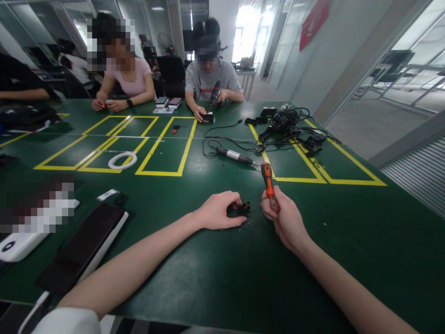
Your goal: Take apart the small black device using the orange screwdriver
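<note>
My left hand [220,211] rests on the green table with thumb and fingers curved around a small black part [244,208] that has a short round stub on top. Several tiny screws [251,223] lie scattered just beside it. To the right, my right hand [283,213] grips an orange and black screwdriver [267,178] by its shaft, the handle pointing up and away from me. Beyond both hands lies a silver and black electric screwdriver [234,155], its tip toward the orange handle. The lower end of the shaft is hidden in my fingers.
A heap of black cables [287,123] sits at the back right. White tape roll [122,160] lies among yellow-taped rectangles. At the left are a black power bank-like device [83,246] and a white device [31,236]. Across the table, a person [212,79] works with a power driver; another person [128,79] sits alongside.
</note>
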Motion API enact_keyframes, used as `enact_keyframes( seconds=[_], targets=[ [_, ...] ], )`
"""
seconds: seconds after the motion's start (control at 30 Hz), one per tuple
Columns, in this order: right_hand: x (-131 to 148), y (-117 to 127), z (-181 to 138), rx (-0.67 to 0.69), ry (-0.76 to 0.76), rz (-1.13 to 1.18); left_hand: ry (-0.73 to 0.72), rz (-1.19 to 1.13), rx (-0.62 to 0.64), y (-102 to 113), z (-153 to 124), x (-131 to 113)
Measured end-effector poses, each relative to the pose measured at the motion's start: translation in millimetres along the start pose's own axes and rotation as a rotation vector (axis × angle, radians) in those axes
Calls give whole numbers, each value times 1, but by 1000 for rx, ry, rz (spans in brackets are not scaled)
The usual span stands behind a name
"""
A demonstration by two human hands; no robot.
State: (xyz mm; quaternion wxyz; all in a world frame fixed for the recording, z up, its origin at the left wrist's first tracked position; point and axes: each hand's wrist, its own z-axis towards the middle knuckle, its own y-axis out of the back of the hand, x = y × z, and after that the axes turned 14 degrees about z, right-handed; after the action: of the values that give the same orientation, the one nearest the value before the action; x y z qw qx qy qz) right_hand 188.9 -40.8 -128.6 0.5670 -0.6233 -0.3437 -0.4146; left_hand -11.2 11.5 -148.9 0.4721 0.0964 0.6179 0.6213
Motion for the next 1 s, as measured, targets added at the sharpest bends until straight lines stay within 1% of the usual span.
enact_keyframes(
  seconds=[0.13,0.23,0.3,0.43,0.5,0.57,0.87,1.0],
  targets=[
    [4,-4,-4,82,7,105,-6,-9,-6,-1,0,0],
    [6,-5,-7,104,52,87,-11,-15,-13,-2,0,0],
    [7,-5,-10,96,147,-1,-9,-18,-10,-2,1,0],
    [7,-7,-19,18,424,-195,1,-10,2,-1,0,0],
    [7,-8,-23,-1,511,-241,-7,-4,-1,0,0,-1],
    [6,-9,-25,2,566,-267,-11,5,2,1,0,-1],
    [2,-2,-23,64,640,-388,9,3,14,1,0,-1],
    [1,-1,-22,69,617,-390,7,7,8,1,0,-2]
  ],
)
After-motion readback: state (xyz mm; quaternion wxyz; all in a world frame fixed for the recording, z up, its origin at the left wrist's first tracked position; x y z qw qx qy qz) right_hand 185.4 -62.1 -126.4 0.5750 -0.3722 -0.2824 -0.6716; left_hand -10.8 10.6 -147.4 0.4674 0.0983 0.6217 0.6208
